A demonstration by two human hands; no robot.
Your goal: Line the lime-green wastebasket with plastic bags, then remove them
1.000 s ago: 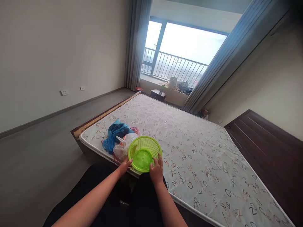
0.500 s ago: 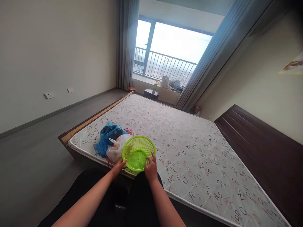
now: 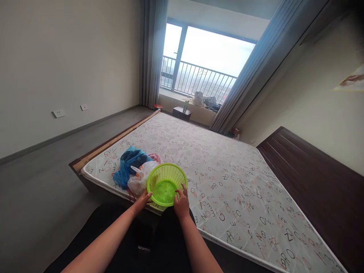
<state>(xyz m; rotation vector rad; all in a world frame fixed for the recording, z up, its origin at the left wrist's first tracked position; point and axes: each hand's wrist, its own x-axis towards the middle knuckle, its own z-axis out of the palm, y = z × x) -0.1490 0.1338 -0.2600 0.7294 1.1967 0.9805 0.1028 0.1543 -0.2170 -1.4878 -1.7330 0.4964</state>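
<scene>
A green plastic basket (image 3: 165,192) with slotted sides is tilted toward me at the near edge of the mattress (image 3: 216,170). Nothing shows inside it. My left hand (image 3: 141,203) grips its left rim, thumb on top and the other fingers mostly hidden beneath. On the opposite side my right hand (image 3: 181,199) is closed over the right rim, with the thumb inside the basket. Just left of the basket lie a white plastic bag (image 3: 140,178) and a crumpled blue plastic bag (image 3: 129,163). Something pink (image 3: 155,157) pokes out behind them.
A wooden bed rail (image 3: 113,141) runs along the mattress's left side, and a dark headboard (image 3: 307,182) stands at the right. Beyond the far end are a small dark nightstand (image 3: 182,113) with a green item on it, grey curtains (image 3: 150,53) and bags on the windowsill (image 3: 199,98).
Between the first frame and the second, the view turned slightly right, shifting the room leftward in the picture. Both hands keep hold of the basket, and little differs since then.
</scene>
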